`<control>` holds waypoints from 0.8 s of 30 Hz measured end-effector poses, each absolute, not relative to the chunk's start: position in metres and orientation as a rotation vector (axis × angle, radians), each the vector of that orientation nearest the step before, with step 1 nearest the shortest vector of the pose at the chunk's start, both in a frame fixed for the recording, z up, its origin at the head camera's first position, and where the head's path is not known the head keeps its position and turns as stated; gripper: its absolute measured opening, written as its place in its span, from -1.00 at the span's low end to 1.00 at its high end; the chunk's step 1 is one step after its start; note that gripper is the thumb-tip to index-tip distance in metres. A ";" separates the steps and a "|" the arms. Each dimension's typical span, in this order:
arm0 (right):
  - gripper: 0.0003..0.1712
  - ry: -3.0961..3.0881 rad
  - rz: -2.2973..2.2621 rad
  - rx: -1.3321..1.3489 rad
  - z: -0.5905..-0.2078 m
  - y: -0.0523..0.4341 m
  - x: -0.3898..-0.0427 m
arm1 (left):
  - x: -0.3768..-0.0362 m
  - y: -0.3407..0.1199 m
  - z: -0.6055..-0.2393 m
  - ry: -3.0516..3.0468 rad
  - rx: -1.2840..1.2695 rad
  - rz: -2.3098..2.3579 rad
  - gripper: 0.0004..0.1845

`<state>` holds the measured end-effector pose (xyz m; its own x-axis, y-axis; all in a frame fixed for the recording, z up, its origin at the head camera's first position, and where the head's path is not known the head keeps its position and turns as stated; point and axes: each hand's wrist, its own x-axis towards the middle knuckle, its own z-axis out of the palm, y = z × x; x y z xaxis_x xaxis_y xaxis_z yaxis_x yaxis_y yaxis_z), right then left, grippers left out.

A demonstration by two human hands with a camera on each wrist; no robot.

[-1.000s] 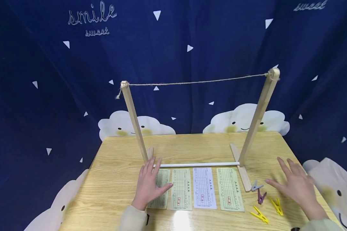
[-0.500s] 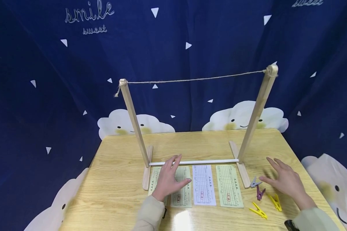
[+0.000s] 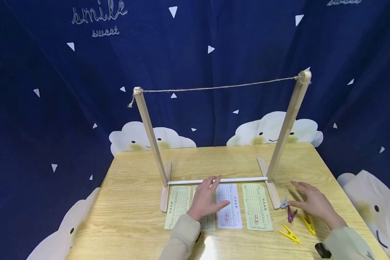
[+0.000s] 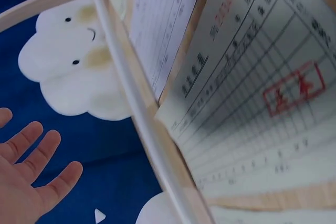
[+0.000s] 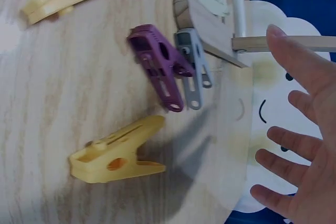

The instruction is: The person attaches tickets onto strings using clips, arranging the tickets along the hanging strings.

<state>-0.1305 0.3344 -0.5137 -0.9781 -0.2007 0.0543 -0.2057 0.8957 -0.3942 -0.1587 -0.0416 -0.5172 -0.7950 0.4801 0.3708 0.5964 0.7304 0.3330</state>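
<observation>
Above a pale wooden tabletop (image 3: 126,180), the left hand (image 3: 204,203) is hovering, spread and holding nothing, over a row of rectangular white and pale-green paper slips (image 3: 258,207). The right hand (image 3: 316,205), also spread and empty, is hanging beside grey, purple and yellow plastic clothespins (image 5: 155,65), lying towards the right edge. The slips are looking limp and easily creased, so corners suit pinching; the clothespins, light and springy, best squeezed at handle ends.
</observation>
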 end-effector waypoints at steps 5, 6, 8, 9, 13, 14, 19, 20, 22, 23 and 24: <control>-0.08 -3.073 0.707 0.330 -0.525 0.338 -0.133 | -0.166 -0.027 -0.527 -2.687 -0.896 -0.599 -0.10; -0.09 -3.074 0.715 0.330 -0.528 0.338 -0.133 | -0.167 -0.024 -0.529 -2.696 -0.903 -0.588 -0.10; -0.10 -3.077 0.728 0.340 -0.535 0.340 -0.134 | -0.169 -0.018 -0.533 -2.712 -0.912 -0.581 -0.11; -0.11 -3.074 0.736 0.349 -0.538 0.340 -0.134 | -0.169 -0.015 -0.535 -2.726 -0.912 -0.575 -0.11; -0.15 -3.087 0.752 0.350 -0.546 0.341 -0.136 | -0.171 -0.002 -0.540 -2.791 -0.911 -0.546 -0.11; -0.15 -3.096 0.754 0.342 -0.547 0.340 -0.136 | -0.172 0.001 -0.541 -2.812 -0.908 -0.540 -0.11; -0.22 -3.125 0.742 0.336 -0.549 0.336 -0.136 | -0.176 0.013 -0.546 -2.877 -0.894 -0.491 -0.13; -0.25 -3.126 0.740 0.340 -0.550 0.335 -0.136 | -0.177 0.015 -0.547 -2.887 -0.892 -0.486 -0.14; -0.31 -3.130 0.727 0.345 -0.551 0.333 -0.135 | -0.177 0.018 -0.548 -2.908 -0.883 -0.488 -0.16; -0.33 -3.132 0.723 0.343 -0.552 0.333 -0.135 | -0.177 0.020 -0.549 -2.921 -0.875 -0.490 -0.16; -0.35 -3.134 0.717 0.343 -0.553 0.332 -0.135 | -0.177 0.022 -0.550 -2.939 -0.867 -0.489 -0.17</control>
<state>-0.1346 0.3323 -0.5527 -0.9734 -0.2253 -0.0418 -0.1847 0.8793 -0.4389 -0.1770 0.0220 -0.5501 -0.8430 0.5232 0.1249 0.5355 0.7941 0.2875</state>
